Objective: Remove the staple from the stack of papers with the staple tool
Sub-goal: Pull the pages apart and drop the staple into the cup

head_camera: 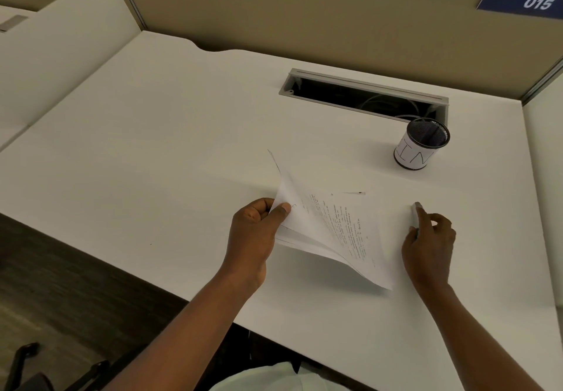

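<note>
Two containers: a black mesh cup [424,143] with a white paper label stands upright near the far right part of the desk [152,146]; just behind it a grey-framed cable tray [362,93] is sunk into the desk.
Cup contents: nothing can be made out through the mesh.
Tray contents: pale cables coil in its dark opening.
Stack of papers [332,226]: lies toward the near edge of the desk, between the two hands, printed text on the exposed sheet; its left side is lifted and curled, its right side rests flat.
Left hand [254,238]: pinches the raised left edge of the sheets, thumb on top and fingers behind.
Right hand [429,244]: rests on the desk just right of the stack, fingers curled around a slim pale object [416,214] that pokes out past the fingertips; whether it is the staple tool I cannot tell.
Staple: too small to pick out.
Surface: white desk, a small dark speck beyond the stack.
Room: beige cubicle partitions [304,9] behind, a blue sign [524,2] reading 015 at the upper right, dark floor [61,284] beyond the near left edge.
</note>
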`<state>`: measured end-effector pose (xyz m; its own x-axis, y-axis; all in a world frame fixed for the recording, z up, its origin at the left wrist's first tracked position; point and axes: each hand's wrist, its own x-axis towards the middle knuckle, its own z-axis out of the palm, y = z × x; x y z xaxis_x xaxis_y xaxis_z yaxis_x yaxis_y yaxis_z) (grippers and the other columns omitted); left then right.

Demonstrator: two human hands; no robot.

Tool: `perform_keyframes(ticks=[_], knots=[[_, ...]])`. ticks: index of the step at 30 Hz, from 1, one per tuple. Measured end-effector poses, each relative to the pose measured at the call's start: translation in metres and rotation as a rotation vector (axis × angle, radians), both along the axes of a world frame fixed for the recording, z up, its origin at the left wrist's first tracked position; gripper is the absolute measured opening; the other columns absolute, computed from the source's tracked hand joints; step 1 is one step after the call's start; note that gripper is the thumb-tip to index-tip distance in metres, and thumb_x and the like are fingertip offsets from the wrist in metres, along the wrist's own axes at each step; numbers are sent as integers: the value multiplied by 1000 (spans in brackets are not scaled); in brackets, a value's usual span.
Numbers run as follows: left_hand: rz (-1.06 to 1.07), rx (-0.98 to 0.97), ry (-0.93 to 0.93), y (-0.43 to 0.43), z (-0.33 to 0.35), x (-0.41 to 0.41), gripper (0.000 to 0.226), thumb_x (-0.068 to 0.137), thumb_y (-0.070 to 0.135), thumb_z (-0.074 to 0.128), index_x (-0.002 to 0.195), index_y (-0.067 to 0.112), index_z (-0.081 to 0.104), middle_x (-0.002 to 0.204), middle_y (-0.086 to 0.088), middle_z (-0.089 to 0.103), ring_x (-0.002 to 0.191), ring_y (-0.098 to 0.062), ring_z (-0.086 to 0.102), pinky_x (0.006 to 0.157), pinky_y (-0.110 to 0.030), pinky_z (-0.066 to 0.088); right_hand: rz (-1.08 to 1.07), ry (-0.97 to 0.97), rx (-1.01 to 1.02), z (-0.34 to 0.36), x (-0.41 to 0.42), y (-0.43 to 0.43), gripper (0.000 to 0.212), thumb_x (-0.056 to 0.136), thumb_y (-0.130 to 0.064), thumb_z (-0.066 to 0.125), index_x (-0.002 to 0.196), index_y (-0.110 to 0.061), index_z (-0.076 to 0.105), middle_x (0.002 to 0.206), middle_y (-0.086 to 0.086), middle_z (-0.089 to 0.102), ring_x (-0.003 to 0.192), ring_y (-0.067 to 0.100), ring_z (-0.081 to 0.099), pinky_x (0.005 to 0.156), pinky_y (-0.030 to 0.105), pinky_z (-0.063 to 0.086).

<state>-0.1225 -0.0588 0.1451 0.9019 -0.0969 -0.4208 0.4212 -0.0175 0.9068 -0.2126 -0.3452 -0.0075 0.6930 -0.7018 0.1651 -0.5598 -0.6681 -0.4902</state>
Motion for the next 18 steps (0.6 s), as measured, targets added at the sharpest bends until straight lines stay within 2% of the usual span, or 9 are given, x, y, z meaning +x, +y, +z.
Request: perform_keyframes(ticks=[3, 6, 8, 10, 12, 14, 16, 18], knots=[[-7, 8, 0, 3, -1, 2, 14, 93, 14, 68, 84, 19, 78, 87, 5, 80, 83, -14, 70, 81, -31, 56, -4, 51, -11, 1, 7, -4, 56, 91, -2, 62, 146, -8, 51, 131, 31, 52, 107, 52, 53, 96, 56, 46], [-21, 22, -11, 5, -2, 4, 11, 92, 16, 68, 87, 19, 78, 86, 8, 80, 77, -4, 70, 76, -26, 55, -50, 115, 28, 18, 16, 5, 60, 91, -15, 69, 147, -7, 50, 141, 30, 49, 122, 51, 49, 104, 56, 40], [-32, 45, -31, 6, -3, 5, 11, 93, 17, 68, 88, 19, 78, 85, 9, 79, 73, 0, 69, 70, -21, 53, -35, 54, 40, 40, 25, 18, 55, 91, -21, 71, 141, -4, 55, 140, 27, 54, 125, 48, 51, 106, 54, 41], [-49, 74, -68, 9, -3, 8, 11, 93, 18, 68, 87, 20, 77, 82, 11, 79, 70, 2, 68, 62, -15, 51, 96, -115, 129, 73, 37, 42, 38, 93, -23, 71, 127, -7, 66, 124, 16, 67, 111, 33, 65, 97, 45, 50], [-83, 100, -126, 11, -3, 10, 13, 93, 18, 68, 85, 22, 77, 79, 12, 78, 67, 3, 68, 58, -10, 49, 300, -252, 279, 112, 45, 75, 21, 94, -26, 70, 112, -16, 73, 105, -2, 74, 88, 8, 70, 78, 27, 57], [-126, 166, -203, 13, -3, 11, 14, 93, 20, 68, 81, 25, 75, 75, 12, 77, 65, 3, 67, 57, -9, 49, 506, -263, 369, 145, 50, 107, 15, 93, -30, 71, 105, -24, 75, 98, -15, 73, 84, 2, 69, 68, 13, 52], [-169, 257, -279, 14, -3, 14, 15, 93, 25, 69, 79, 27, 72, 71, 14, 73, 65, 4, 64, 57, -7, 47, 628, -195, 375, 163, 53, 129, 15, 92, -33, 72, 105, -27, 75, 94, -17, 72, 86, 2, 66, 68, 7, 45], [-201, 294, -329, 17, -1, 18, 16, 93, 27, 68, 77, 29, 70, 68, 20, 71, 67, 5, 64, 57, -5, 46, 664, -125, 325, 170, 57, 142, 15, 91, -35, 73, 105, -27, 75, 93, -16, 70, 84, 4, 64, 69, 6, 42]])
